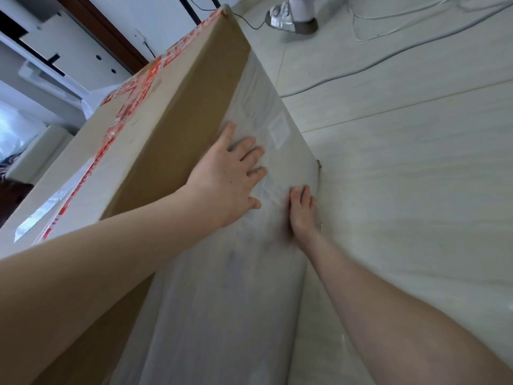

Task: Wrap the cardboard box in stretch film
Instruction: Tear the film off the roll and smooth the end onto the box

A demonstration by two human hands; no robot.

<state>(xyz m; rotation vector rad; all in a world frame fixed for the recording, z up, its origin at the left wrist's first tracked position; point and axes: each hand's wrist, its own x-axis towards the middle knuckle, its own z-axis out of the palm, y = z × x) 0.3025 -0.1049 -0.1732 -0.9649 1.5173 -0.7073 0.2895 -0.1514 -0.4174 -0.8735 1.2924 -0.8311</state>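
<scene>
Head view showed the cardboard box [155,151] standing on the floor [402,176], its right face under stretch film [222,287]. I judged the film thin, clingy and tear-prone, best smoothed flat. My left hand [227,179] and right hand [302,212] lay open, palms pressing it, each grip holding nothing.

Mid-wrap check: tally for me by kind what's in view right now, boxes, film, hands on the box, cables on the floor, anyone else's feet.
Cardboard box: 1
Stretch film sheet over the box side: 1
Hands flat on the film: 2, left hand, right hand
Floor cables: at least 3, dark cable, white cables
Shod foot: 1
Total: 8
</scene>
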